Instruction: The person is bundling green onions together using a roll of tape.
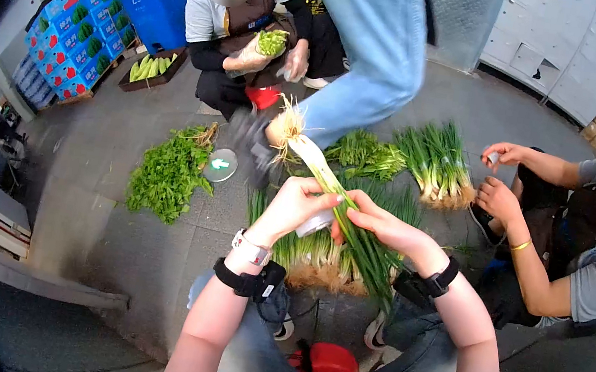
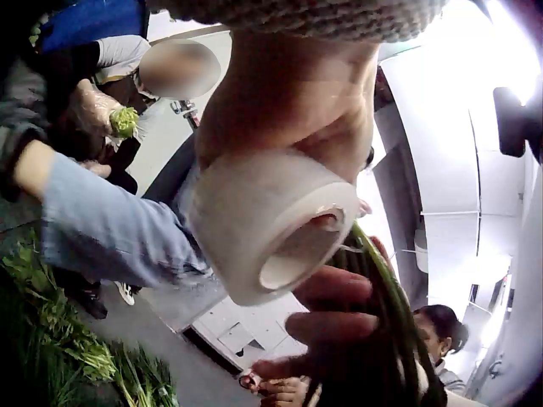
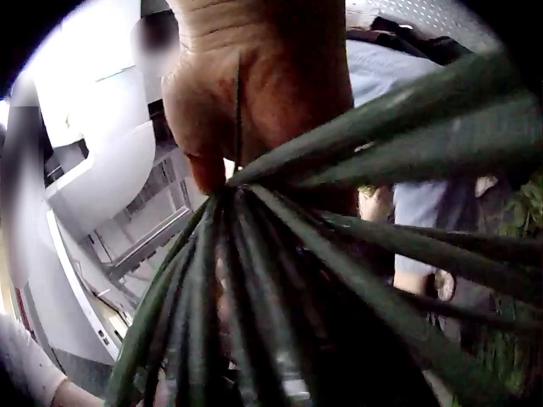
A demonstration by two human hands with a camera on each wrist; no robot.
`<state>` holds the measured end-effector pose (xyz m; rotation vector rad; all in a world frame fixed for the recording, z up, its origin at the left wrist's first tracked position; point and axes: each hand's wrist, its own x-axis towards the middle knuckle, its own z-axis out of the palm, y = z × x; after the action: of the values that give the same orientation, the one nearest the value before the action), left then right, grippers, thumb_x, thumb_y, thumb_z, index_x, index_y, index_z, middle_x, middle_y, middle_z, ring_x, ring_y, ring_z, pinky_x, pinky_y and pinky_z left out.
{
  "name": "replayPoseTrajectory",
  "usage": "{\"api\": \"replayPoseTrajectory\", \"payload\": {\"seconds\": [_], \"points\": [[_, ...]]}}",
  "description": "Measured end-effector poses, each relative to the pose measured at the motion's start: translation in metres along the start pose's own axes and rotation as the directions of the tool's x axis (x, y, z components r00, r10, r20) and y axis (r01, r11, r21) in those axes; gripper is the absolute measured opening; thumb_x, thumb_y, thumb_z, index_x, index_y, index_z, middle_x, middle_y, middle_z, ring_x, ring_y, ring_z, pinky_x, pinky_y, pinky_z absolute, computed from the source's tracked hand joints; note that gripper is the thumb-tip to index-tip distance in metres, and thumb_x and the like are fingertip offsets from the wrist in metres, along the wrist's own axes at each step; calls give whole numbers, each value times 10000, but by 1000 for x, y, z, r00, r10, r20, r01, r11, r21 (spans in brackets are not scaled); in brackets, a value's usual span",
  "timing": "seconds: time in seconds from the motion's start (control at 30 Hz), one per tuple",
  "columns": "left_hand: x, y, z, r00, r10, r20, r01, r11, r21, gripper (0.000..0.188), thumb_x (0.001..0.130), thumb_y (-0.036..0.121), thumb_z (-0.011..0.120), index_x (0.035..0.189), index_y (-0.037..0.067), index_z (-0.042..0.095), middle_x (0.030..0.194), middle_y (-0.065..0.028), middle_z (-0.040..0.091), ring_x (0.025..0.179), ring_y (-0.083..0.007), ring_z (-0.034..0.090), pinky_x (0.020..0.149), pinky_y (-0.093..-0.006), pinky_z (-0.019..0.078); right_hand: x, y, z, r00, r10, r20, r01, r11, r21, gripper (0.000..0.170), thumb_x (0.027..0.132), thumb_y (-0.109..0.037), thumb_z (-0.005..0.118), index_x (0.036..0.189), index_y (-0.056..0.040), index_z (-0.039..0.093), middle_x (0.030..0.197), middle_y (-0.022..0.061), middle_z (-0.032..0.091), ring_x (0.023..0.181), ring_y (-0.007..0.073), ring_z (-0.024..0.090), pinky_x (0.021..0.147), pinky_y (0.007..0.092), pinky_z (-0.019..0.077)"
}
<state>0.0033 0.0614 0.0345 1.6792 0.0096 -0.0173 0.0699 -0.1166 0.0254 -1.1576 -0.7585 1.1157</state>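
Note:
A bunch of scallions [image 1: 315, 161], roots up and away, slants between both hands, its green leaves trailing down to the right. My left hand [image 1: 293, 207] holds a roll of tape [image 2: 254, 229], whitish and translucent, below the palm; its thumb and fingertips are right at the stalks. With thumb and fingers, my right hand [image 1: 388, 226] grips the bunch where white turns green. In the right wrist view, the leaves [image 3: 204, 297] fan out under that hand. More scallions [image 1: 325, 259] lie on the floor beneath, roots toward me.
A person in jeans [image 1: 368, 50] stands close ahead, one leg near the roots. Two others sit: one holds leafy greens [image 1: 272, 42], one is at right [image 1: 574, 243]. Leafy greens [image 1: 169, 174] and scallion bunches [image 1: 436, 164] lie on the floor. Blue boxes [image 1: 78, 30] stand left.

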Motion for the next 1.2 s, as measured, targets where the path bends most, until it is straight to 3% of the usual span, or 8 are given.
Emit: {"api": "replayPoseTrajectory", "payload": {"seconds": [0.07, 0.17, 0.27, 0.43, 0.6, 0.87, 1.13, 1.2], "points": [[3, 0, 4, 989, 33, -143, -26, 999, 45, 167, 783, 119, 593, 864, -23, 631, 751, -26, 618, 668, -56, 520, 603, -208, 422, 4, 1, 5, 986, -59, -153, 9, 951, -309, 550, 827, -329, 537, 1177, -11, 256, 947, 127, 528, 842, 183, 548, 773, 293, 429], [7, -2, 7, 949, 56, -310, -26, 995, 100, 178, 765, 145, 626, 804, -27, 638, 694, -20, 611, 615, -43, 499, 544, -200, 406, 1, -13, 30, 894, -250, -371, -144, 623, -769, 771, 665, -334, 685, 1198, 0, 239, 1076, 241, 480, 976, 342, 519, 806, 382, 420], [11, -2, 13, 910, 90, -404, -59, 994, 90, 198, 746, 168, 651, 778, -27, 639, 661, -29, 610, 590, -40, 499, 523, -203, 405, 14, 7, 31, 764, -561, -320, -206, 258, -944, 552, 727, -189, 603, 1159, 1, 317, 1001, 199, 487, 928, 348, 505, 793, 398, 414], [6, 14, 16, 878, 228, -422, -77, 935, 345, 195, 747, 157, 645, 819, -23, 632, 709, -50, 621, 631, -47, 518, 563, -214, 423, 21, 11, 24, 730, -621, -287, -152, 262, -953, 415, 777, -114, 529, 1122, 24, 343, 964, 196, 483, 906, 349, 501, 791, 396, 406], [8, 4, 10, 950, 174, -261, -195, 979, -55, 264, 782, 90, 594, 1009, -36, 544, 883, -60, 598, 755, -86, 532, 655, -217, 432, 17, 6, 11, 773, -493, -398, -61, 567, -821, 358, 828, -126, 487, 1102, 44, 331, 1001, 233, 481, 950, 380, 476, 794, 384, 404], [9, 8, -5, 984, 180, -15, -179, 965, -190, 383, 759, -5, 569, 1126, -39, 463, 1092, -115, 531, 1005, -153, 499, 862, -270, 409, 8, -3, 12, 914, -315, -255, 228, 920, -320, 307, 856, -145, 487, 1102, 4, 380, 1064, 75, 489, 1029, 116, 409, 888, 260, 315], [-5, 19, -6, 985, 67, 158, -69, 998, 10, 281, 758, -12, 518, 1035, -29, 561, 1015, -98, 592, 916, -121, 535, 825, -248, 422, -9, -11, 5, 992, 110, 58, -119, 973, 200, 487, 842, -167, 512, 1261, -6, 322, 1153, 40, 473, 1071, 128, 409, 936, 268, 288], [-1, 11, -1, 999, 32, -13, -31, 999, 28, 172, 766, 56, 572, 912, -23, 620, 836, -58, 627, 745, -72, 537, 677, -214, 437, -3, -12, 8, 987, 118, -111, -121, 992, -21, 512, 858, -223, 494, 1274, -9, 284, 1122, 63, 474, 1041, 147, 431, 914, 274, 317]]}}
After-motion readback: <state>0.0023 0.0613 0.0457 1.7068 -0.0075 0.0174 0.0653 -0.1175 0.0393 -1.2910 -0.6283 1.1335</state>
